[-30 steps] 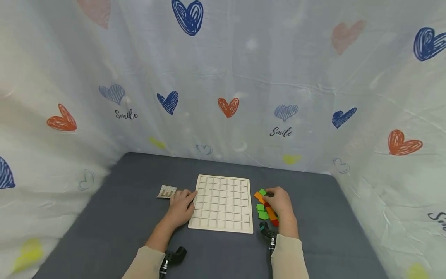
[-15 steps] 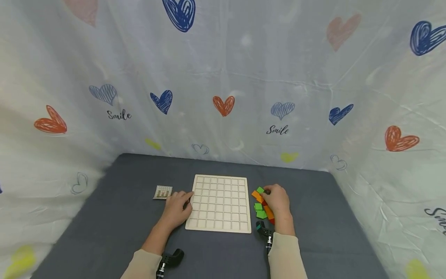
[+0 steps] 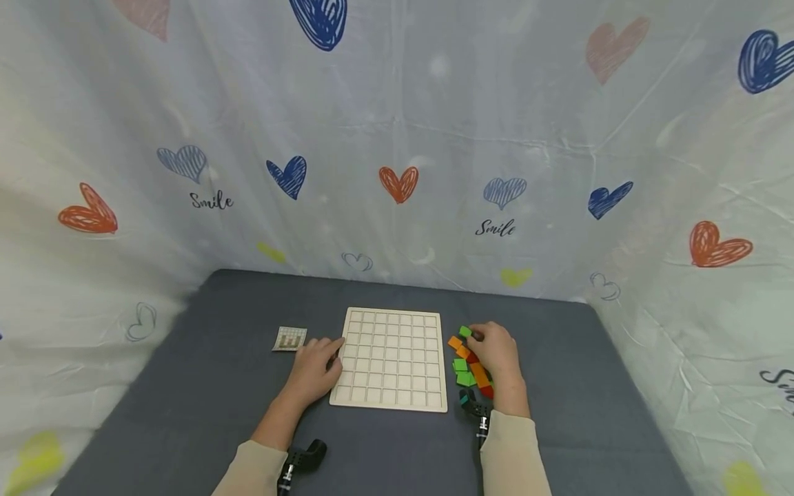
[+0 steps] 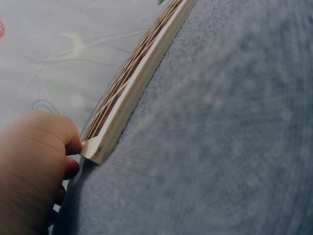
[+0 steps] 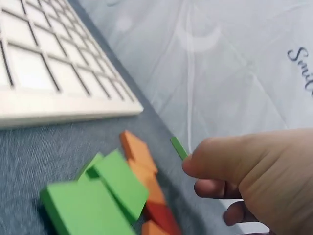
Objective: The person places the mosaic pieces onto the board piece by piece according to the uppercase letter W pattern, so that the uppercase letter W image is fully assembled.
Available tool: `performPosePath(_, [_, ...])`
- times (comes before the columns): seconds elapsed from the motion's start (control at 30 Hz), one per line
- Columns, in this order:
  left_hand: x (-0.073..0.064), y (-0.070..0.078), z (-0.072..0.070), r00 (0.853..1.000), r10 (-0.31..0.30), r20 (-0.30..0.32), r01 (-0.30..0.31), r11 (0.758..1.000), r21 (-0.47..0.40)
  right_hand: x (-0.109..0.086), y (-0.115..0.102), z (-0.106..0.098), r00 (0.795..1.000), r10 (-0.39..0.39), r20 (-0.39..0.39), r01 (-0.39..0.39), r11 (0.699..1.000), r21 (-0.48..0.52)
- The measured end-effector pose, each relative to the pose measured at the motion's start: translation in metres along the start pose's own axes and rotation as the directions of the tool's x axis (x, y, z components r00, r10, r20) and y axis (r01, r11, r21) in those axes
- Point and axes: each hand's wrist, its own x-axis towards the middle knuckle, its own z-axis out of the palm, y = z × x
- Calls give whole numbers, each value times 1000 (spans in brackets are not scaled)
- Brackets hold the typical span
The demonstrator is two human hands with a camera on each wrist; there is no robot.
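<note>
A pale wooden board with a grid of square recesses lies on the dark cloth. My left hand rests at its left edge, fingertips touching the rim; the left wrist view shows them at the board's corner. To the right of the board, my right hand pinches a small green square tile, seen edge-on as a thin green tile at the thumb tip. Below that hand lies a loose pile of green tiles, orange tiles and red tiles, partly hidden by the hand.
A small printed card lies left of the board, close to the left hand. Black wrist mounts sit on both forearms. A pale curtain with hearts hangs behind the table.
The green tile has come away from the orange tiles with my right hand, shifting slightly up and away. The left hand stays at the board's edge. The head view has shifted a little.
</note>
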Motion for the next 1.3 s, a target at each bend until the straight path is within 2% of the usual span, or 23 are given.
performPosePath(0.33, [0,1,0,1000,-8,10,9,999,-49,-4,-27,-8,993,-121,12,119,988,98])
performPosePath(0.5, [0,1,1,1000,13,-8,-13,999,-34,-8,-42,-6,977,-214,21,208,966,155])
performPosePath(0.67, [1,0,1,1000,23,-8,-23,999,-29,-9,-53,1,959,-284,22,278,950,139])
performPosePath(0.97, [1,0,-1,1000,7,7,-7,1000,-16,-13,-71,12,945,-321,69,311,942,124])
performPosePath(1.3, [0,0,-2,1000,14,2,-14,1000,-17,-10,-73,29,936,-335,105,328,942,74])
